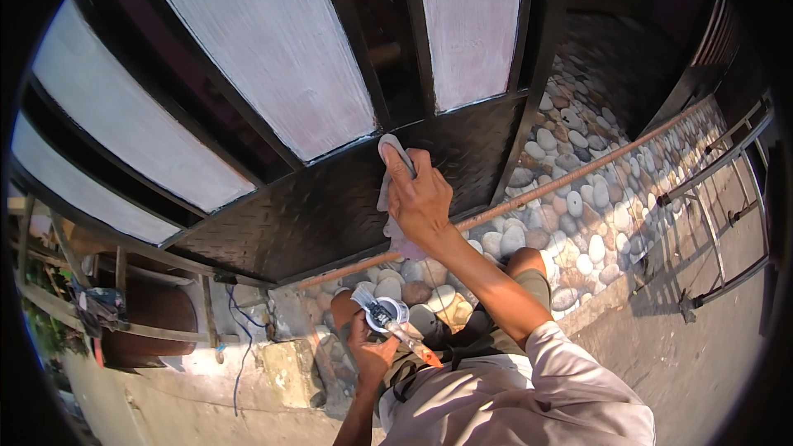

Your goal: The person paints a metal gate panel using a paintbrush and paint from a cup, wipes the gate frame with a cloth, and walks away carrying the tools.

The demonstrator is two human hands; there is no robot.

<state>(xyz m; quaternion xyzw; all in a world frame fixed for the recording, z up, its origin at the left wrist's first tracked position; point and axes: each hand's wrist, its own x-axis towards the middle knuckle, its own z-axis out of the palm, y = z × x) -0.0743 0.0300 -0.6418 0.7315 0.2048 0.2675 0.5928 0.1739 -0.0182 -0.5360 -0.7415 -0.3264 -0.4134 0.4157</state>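
My right hand [423, 202] is closed on a greyish-lilac rag [405, 246] and presses a fold of it toward the black lower rail of a metal gate, just under the white panels. Part of the cloth hangs below the fingers. Down by my lap, my left hand [373, 353] grips a small white paint can [399, 310]. A paintbrush [405, 333] lies across the can's mouth, its bristles pointing up and left and its orange handle end toward my body. Above the rag, a white-painted panel [273, 49] shows brush streaks between black bars. The can's contents are mostly hidden.
A dark textured plate [330, 206] forms the gate's lower part. Rounded pebbles [595, 206] line the ground along a brown metal rail [570, 169]. Metal frames [719, 198] stand at right. At left are a wooden frame [49, 297], a blue cable [239, 347] and a stone block [289, 372].
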